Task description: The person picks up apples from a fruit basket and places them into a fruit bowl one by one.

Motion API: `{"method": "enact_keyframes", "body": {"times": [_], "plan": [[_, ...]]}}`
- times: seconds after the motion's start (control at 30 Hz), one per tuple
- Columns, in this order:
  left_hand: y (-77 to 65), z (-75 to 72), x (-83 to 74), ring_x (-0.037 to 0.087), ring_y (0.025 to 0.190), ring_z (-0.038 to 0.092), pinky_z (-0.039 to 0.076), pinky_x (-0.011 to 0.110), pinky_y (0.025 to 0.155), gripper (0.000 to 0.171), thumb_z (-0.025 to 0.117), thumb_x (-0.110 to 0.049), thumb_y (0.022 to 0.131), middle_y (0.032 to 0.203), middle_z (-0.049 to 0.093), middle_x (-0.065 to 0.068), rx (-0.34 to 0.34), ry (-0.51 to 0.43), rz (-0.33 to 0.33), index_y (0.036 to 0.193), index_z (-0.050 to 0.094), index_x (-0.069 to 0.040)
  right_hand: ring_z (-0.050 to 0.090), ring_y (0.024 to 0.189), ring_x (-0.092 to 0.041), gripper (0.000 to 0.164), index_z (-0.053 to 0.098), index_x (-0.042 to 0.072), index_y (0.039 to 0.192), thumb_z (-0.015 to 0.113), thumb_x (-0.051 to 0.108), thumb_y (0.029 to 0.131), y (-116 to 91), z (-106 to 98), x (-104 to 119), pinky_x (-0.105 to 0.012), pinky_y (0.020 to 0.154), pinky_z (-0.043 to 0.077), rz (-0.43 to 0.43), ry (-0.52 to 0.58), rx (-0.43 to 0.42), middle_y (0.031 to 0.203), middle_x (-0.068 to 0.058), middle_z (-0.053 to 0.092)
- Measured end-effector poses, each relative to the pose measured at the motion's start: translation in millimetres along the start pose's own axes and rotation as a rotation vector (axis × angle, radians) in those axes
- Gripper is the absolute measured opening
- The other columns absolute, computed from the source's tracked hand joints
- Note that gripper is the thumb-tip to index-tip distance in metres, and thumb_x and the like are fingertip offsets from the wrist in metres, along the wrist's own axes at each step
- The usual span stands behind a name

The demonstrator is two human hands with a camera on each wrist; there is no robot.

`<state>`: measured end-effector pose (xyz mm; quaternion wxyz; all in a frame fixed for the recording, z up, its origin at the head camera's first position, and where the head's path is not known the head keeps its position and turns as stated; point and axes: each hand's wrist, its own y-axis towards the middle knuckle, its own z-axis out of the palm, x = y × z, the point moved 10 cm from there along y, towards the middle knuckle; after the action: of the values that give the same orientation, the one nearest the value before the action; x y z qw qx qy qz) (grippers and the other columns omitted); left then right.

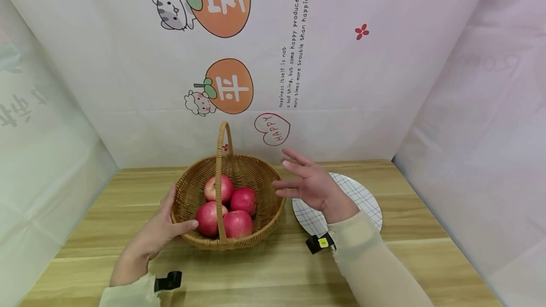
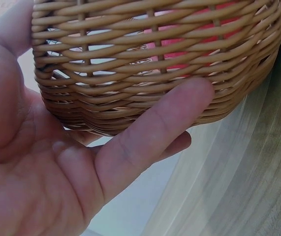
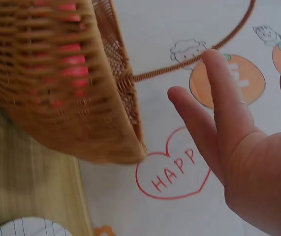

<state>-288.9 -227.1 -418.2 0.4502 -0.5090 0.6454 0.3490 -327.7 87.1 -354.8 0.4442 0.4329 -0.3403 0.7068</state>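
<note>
A round wicker basket (image 1: 266,219) with a tall arched handle stands on the table, several red apples (image 1: 239,224) inside it. My left hand (image 1: 151,233) holds the basket's left side, thumb over the rim and other fingers along the outer wall. In the left wrist view, the fingers (image 2: 150,132) lie against the woven wall, and red shows through the gaps. My right hand (image 1: 313,186) hovers just right of the basket, fingers spread and holding nothing. The right wrist view shows those fingers (image 3: 229,98) apart from the basket (image 3: 81,113).
Partly beneath the right hand and forearm, a round white plate (image 1: 360,198) with a grid pattern lies on the wooden table (image 1: 273,278). A printed white cloth (image 1: 332,122) hangs behind the table, and pale cloths stand at both sides.
</note>
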Motion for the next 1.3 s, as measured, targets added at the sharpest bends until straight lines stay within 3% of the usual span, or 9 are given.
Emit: {"method": "enact_keyframes", "body": {"times": [0.33, 0.63, 0.73, 0.83, 0.87, 1.03, 1.13, 1.3], "plan": [[-0.5, 0.9, -2.2, 0.051, 0.142, -0.006, 0.013, 0.064, 0.11, 0.123, 0.081, -0.018, 0.085, 0.16, -0.018, 0.025, 0.007, 0.025, -0.004, 0.158, -0.018, -0.021, 0.042, 0.127, -0.053, 0.062, 0.036, 0.018, 0.156, 0.062, 0.016, 0.1, 6, 30, -21, -0.059, 0.091, 0.048, 0.044, -0.106, 0.116, 0.158, -0.013, 0.026], [-2.3, 2.0, -5.6, 0.053, 0.142, -0.003, 0.017, 0.064, 0.109, 0.124, 0.081, -0.02, 0.085, 0.16, -0.018, 0.025, 0.014, 0.057, -0.022, 0.157, -0.019, -0.021, 0.039, 0.13, -0.055, 0.063, 0.039, 0.016, 0.154, 0.065, 0.018, 0.098, 10, 42, -47, -0.061, 0.095, 0.045, 0.155, -0.196, 0.208, 0.155, -0.014, 0.035], [-2.8, 4.7, -5.3, 0.054, 0.14, 0.009, 0.038, 0.061, 0.1, 0.124, 0.081, -0.017, 0.086, 0.159, -0.02, 0.024, 0.03, 0.013, -0.028, 0.158, -0.02, -0.023, 0.04, 0.128, -0.055, 0.06, 0.042, 0.016, 0.152, 0.066, 0.017, 0.097, 11, 45, -55, -0.06, 0.094, 0.046, 0.187, -0.223, 0.227, 0.155, -0.016, 0.034], [-3.1, 6.8, -6.3, 0.053, 0.134, 0.023, 0.054, 0.051, 0.079, 0.123, 0.081, -0.014, 0.086, 0.159, -0.021, 0.022, 0.038, -0.037, -0.018, 0.158, -0.018, -0.026, 0.044, 0.126, -0.054, 0.057, 0.045, 0.014, 0.149, 0.066, 0.015, 0.096, 13, 45, -63, -0.06, 0.093, 0.046, 0.21, -0.244, 0.23, 0.155, -0.018, 0.033], [-3.3, 7.6, -6.6, 0.053, 0.13, 0.028, 0.056, 0.05, 0.071, 0.123, 0.08, -0.012, 0.085, 0.159, -0.022, 0.021, 0.041, -0.059, -0.015, 0.158, -0.017, -0.027, 0.045, 0.124, -0.054, 0.057, 0.046, 0.013, 0.149, 0.066, 0.014, 0.096, 13, 45, -65, -0.061, 0.093, 0.046, 0.214, -0.255, 0.233, 0.155, -0.018, 0.033], [-3.7, 8.9, -9.2, 0.053, 0.122, 0.04, 0.056, 0.054, 0.068, 0.124, 0.081, -0.009, 0.084, 0.16, -0.022, 0.019, 0.05, -0.085, 0.005, 0.159, -0.015, -0.03, 0.054, 0.117, -0.049, 0.058, 0.047, 0.011, 0.148, 0.069, 0.013, 0.095, 17, 45, -77, -0.061, 0.091, 0.048, 0.239, -0.309, 0.242, 0.152, -0.017, 0.038], [-3.9, 9.2, -11.0, 0.055, 0.124, 0.037, 0.057, 0.052, 0.067, 0.125, 0.083, -0.009, 0.082, 0.16, -0.021, 0.019, 0.052, -0.072, 0.014, 0.159, -0.014, -0.031, 0.058, 0.111, -0.045, 0.059, 0.048, 0.01, 0.148, 0.071, 0.013, 0.093, 18, 45, -81, -0.06, 0.088, 0.05, 0.239, -0.335, 0.249, 0.15, -0.016, 0.042], [-3.5, 8.9, -14.2, 0.057, 0.135, 0.017, 0.056, 0.049, 0.074, 0.126, 0.084, -0.011, 0.082, 0.16, -0.019, 0.021, 0.053, -0.013, 0.046, 0.159, -0.014, -0.032, 0.062, 0.106, -0.042, 0.058, 0.051, 0.012, 0.145, 0.072, 0.01, 0.091, 19, 46, -91, -0.059, 0.083, 0.052, 0.258, -0.352, 0.268, 0.146, -0.013, 0.046]]}}
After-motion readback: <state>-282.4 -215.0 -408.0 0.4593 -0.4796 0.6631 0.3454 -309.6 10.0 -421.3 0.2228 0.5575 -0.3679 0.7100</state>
